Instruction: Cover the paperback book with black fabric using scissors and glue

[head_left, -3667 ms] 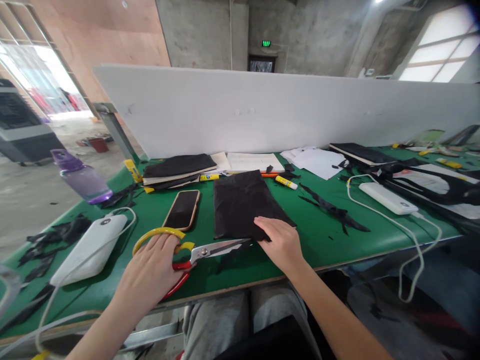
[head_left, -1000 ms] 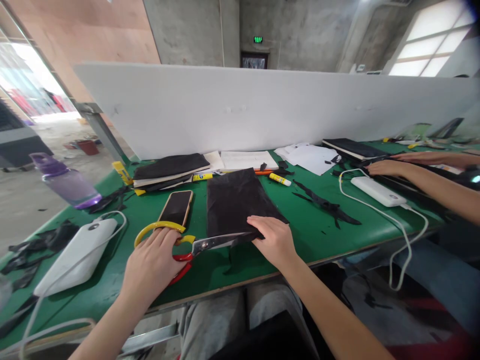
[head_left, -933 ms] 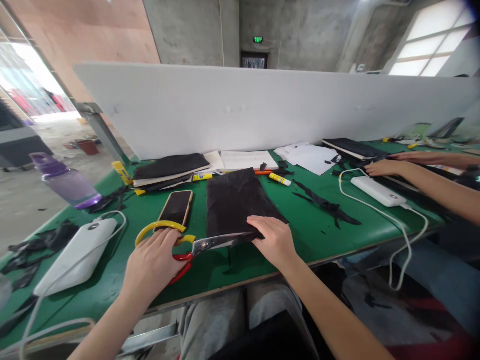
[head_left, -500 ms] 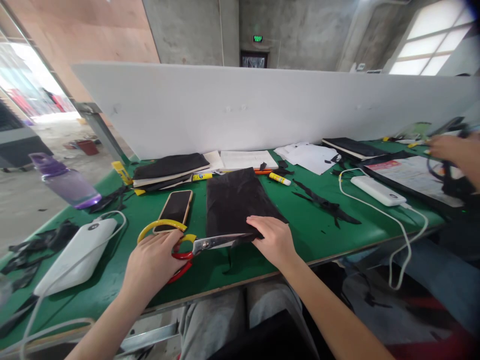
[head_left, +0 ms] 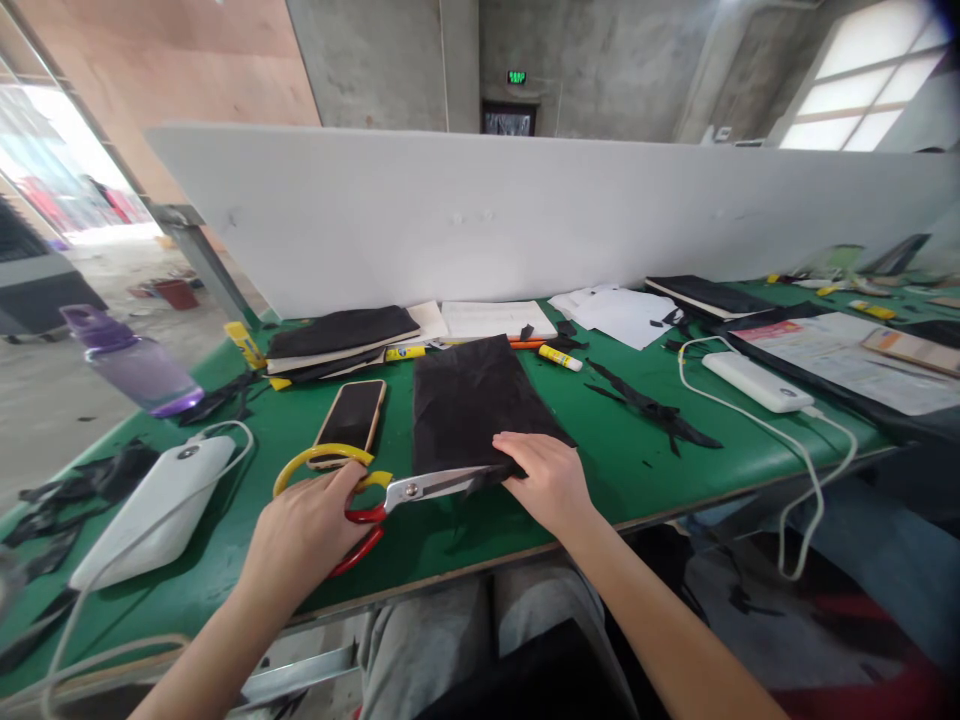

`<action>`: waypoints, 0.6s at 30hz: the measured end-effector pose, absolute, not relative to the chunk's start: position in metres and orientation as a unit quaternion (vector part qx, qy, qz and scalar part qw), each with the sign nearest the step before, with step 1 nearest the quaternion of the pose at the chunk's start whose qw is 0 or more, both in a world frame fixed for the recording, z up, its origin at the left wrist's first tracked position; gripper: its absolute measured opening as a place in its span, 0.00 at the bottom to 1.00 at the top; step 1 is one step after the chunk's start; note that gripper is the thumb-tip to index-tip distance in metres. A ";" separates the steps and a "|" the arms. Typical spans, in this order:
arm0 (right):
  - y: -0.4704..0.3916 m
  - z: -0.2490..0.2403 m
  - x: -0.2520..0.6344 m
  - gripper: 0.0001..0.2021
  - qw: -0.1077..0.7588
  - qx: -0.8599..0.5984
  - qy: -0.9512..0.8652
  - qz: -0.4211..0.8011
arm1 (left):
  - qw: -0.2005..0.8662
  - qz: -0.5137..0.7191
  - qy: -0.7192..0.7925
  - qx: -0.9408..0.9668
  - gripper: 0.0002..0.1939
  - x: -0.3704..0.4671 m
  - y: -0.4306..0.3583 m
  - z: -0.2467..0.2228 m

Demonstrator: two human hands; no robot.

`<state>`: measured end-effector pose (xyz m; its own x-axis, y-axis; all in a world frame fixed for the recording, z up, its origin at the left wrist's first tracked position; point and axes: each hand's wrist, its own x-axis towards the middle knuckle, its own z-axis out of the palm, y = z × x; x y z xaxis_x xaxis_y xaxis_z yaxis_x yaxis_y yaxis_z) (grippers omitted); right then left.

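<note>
- The black sheet (head_left: pixel 480 400) lies before you on the green worktop (head_left: pixel 622 475).
- Your right hand (head_left: pixel 546 482) grips its near edge.
- Your left hand (head_left: pixel 304 525) is closed on the scissors (head_left: pixel 412 490), blades at this edge.
- Left of the sheet lies a phone (head_left: pixel 352 415).

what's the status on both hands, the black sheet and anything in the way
Left hand gripping scissors, blades at near edge of black sheet. Right hand holding sheet's near right end, close to blade tips. Phone close by yellow handle.
</note>
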<state>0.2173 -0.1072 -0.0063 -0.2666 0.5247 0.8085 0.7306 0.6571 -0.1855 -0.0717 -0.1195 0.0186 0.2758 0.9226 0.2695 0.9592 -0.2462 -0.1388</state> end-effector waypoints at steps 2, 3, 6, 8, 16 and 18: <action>-0.107 -0.006 0.217 0.22 0.455 -0.398 -0.788 -0.116 | 0.124 -0.065 -0.590 -0.795 0.12 -0.074 -0.120 0.018; -0.107 -0.006 0.217 0.22 0.454 -0.397 -0.789 -0.117 | 0.118 -0.072 -0.577 -0.805 0.12 -0.076 -0.119 0.017; -0.107 -0.006 0.217 0.21 0.454 -0.395 -0.789 -0.120 | 0.097 -0.102 -0.533 -0.835 0.17 -0.085 -0.117 0.014; -0.107 -0.006 0.217 0.20 0.455 -0.397 -0.788 -0.120 | 0.075 -0.113 -0.514 -0.847 0.19 -0.091 -0.116 0.013; -0.107 -0.007 0.217 0.23 0.446 -0.400 -0.791 -0.123 | 0.017 -0.131 -0.502 -0.855 0.21 -0.100 -0.109 0.017; -0.107 -0.008 0.217 0.23 0.442 -0.400 -0.793 -0.124 | 0.010 -0.128 -0.513 -0.849 0.21 -0.101 -0.108 0.017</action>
